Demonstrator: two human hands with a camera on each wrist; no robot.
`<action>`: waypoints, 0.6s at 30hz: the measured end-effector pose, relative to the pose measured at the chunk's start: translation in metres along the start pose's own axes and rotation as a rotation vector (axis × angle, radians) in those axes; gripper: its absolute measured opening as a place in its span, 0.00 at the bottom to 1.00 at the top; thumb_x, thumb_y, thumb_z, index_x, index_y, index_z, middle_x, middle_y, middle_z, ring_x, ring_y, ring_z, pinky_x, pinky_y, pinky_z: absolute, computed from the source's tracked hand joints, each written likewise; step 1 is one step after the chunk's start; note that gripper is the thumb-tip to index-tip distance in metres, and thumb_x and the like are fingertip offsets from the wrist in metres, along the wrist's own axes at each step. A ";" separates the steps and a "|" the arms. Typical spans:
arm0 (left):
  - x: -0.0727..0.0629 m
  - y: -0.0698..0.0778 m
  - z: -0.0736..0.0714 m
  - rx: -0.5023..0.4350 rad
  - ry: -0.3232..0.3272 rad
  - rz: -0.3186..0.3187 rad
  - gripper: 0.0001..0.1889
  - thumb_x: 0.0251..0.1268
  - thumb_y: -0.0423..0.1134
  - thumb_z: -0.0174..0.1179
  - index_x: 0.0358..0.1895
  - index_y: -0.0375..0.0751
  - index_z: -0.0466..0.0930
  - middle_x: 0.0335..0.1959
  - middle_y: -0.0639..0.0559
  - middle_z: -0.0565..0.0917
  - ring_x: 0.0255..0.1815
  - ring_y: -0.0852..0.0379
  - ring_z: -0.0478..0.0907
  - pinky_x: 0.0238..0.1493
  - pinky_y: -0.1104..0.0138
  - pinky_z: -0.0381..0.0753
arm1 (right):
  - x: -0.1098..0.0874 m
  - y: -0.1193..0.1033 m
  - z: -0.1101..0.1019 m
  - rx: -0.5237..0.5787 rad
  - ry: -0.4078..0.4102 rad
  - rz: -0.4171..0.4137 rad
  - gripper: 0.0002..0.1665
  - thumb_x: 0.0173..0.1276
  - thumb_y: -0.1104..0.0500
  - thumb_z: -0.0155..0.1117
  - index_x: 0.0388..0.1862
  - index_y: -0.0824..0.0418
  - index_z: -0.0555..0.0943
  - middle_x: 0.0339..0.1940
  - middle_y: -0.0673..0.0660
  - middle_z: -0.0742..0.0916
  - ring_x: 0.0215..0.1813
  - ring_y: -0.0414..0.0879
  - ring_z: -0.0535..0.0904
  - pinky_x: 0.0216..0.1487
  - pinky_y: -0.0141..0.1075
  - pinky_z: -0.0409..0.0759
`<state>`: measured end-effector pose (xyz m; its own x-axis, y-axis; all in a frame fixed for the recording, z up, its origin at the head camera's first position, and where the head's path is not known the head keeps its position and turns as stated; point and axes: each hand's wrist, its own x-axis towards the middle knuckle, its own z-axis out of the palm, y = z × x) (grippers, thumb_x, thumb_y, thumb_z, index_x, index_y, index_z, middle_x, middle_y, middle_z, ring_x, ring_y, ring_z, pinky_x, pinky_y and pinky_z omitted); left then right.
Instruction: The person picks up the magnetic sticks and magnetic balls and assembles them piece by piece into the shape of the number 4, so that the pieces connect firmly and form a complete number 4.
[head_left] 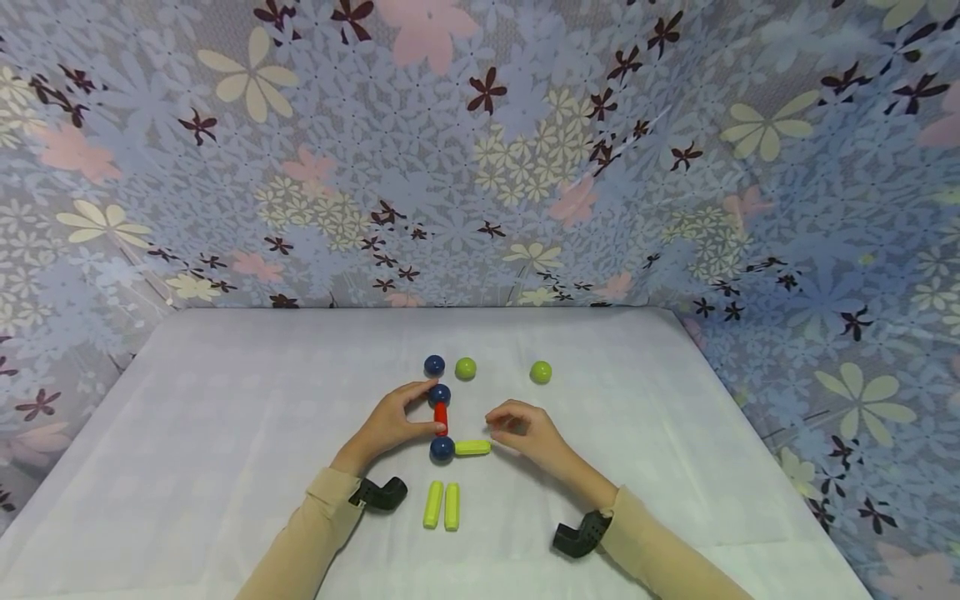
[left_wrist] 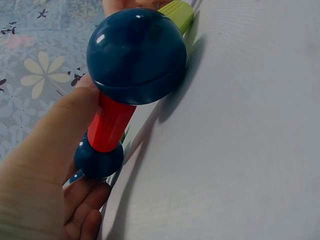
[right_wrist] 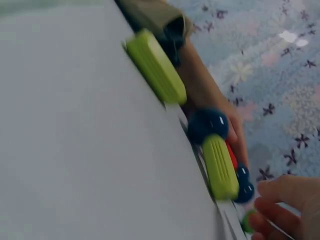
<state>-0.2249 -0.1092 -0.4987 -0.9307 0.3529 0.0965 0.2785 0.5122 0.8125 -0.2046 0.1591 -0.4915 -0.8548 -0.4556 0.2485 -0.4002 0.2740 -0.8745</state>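
A red stick (head_left: 441,418) joins two dark blue balls, a nearer one (head_left: 442,450) and a farther one (head_left: 439,395). My left hand (head_left: 382,427) holds this piece from the left, thumb at the red stick and fingers by the farther ball. From the nearer ball a lime-yellow stick (head_left: 472,447) points right; its ridged side shows in the right wrist view. Just beyond that stick's free end is my right hand (head_left: 531,432), fingers loosely bent with nothing held. A gap separates its fingertips (right_wrist: 265,189) from the stick in the right wrist view.
Two more lime-yellow sticks, a left one (head_left: 432,504) and a right one (head_left: 452,507), lie side by side nearer me. Behind the piece are a loose blue ball (head_left: 434,365) and two green balls (head_left: 466,368) (head_left: 541,372). Floral cloth (head_left: 480,167) hangs behind the white table (head_left: 262,375).
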 end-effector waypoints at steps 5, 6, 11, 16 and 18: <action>0.001 -0.001 0.000 -0.009 0.011 -0.010 0.42 0.48 0.49 0.73 0.68 0.43 0.67 0.70 0.45 0.69 0.73 0.45 0.63 0.74 0.51 0.61 | 0.008 -0.017 -0.019 -0.072 0.154 -0.014 0.12 0.60 0.73 0.63 0.43 0.76 0.80 0.41 0.70 0.85 0.44 0.60 0.80 0.44 0.31 0.81; 0.001 -0.002 0.000 -0.007 0.013 -0.009 0.42 0.47 0.49 0.73 0.68 0.44 0.67 0.69 0.45 0.69 0.73 0.45 0.63 0.73 0.51 0.61 | 0.009 -0.020 -0.023 -0.082 0.189 -0.007 0.11 0.60 0.74 0.63 0.43 0.76 0.80 0.41 0.69 0.85 0.44 0.59 0.80 0.44 0.31 0.81; 0.001 -0.003 0.001 -0.008 0.018 0.002 0.42 0.47 0.51 0.73 0.68 0.44 0.68 0.69 0.45 0.70 0.72 0.45 0.63 0.73 0.51 0.62 | 0.018 -0.021 -0.038 -0.104 0.360 -0.004 0.09 0.59 0.75 0.63 0.40 0.77 0.81 0.39 0.70 0.84 0.43 0.62 0.78 0.46 0.43 0.81; 0.001 -0.005 0.001 -0.016 0.021 0.002 0.42 0.47 0.51 0.73 0.68 0.44 0.68 0.69 0.45 0.70 0.72 0.45 0.63 0.73 0.51 0.61 | 0.025 -0.001 -0.047 -0.106 0.468 -0.014 0.07 0.59 0.74 0.65 0.37 0.77 0.81 0.40 0.72 0.83 0.45 0.66 0.77 0.50 0.54 0.75; 0.000 -0.005 0.001 -0.017 0.021 -0.002 0.42 0.47 0.51 0.73 0.68 0.45 0.68 0.69 0.45 0.70 0.72 0.45 0.63 0.73 0.51 0.61 | 0.027 0.011 -0.048 -0.111 0.497 -0.008 0.08 0.58 0.73 0.66 0.37 0.76 0.81 0.42 0.72 0.83 0.47 0.64 0.76 0.51 0.52 0.73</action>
<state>-0.2258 -0.1109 -0.5035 -0.9360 0.3354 0.1068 0.2729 0.4997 0.8221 -0.2483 0.1903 -0.4743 -0.8946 -0.0073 0.4469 -0.4172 0.3725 -0.8290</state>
